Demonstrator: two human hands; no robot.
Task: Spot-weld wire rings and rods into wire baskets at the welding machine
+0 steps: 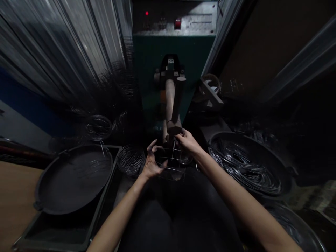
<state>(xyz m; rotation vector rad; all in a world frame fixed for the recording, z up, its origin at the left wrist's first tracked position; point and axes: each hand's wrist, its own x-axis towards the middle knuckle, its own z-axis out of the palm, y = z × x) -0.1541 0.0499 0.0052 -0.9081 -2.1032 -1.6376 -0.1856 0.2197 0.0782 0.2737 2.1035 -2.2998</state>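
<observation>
A small wire grid rack (172,169) of thin crossing wires sits below the end of a spot welder's arm. My left hand (152,164) curls around its left side, fingers and thumb apart across the rim and holding it. My right hand (187,142) is closed in a pinch just under the round tip of the upper welder arm (170,94). Between its fingertips is a thin straight wire (173,148), which runs down onto the grid. The lower arm's contact with the wires is mostly hidden in shadow.
A dark round pan (76,182) rests over a tray (56,243) on my left. Beside it lies a bundle of wire rings (131,160). On my right, a pan (287,175) holds many wire loops (246,171). The green welder body (149,52) stands ahead.
</observation>
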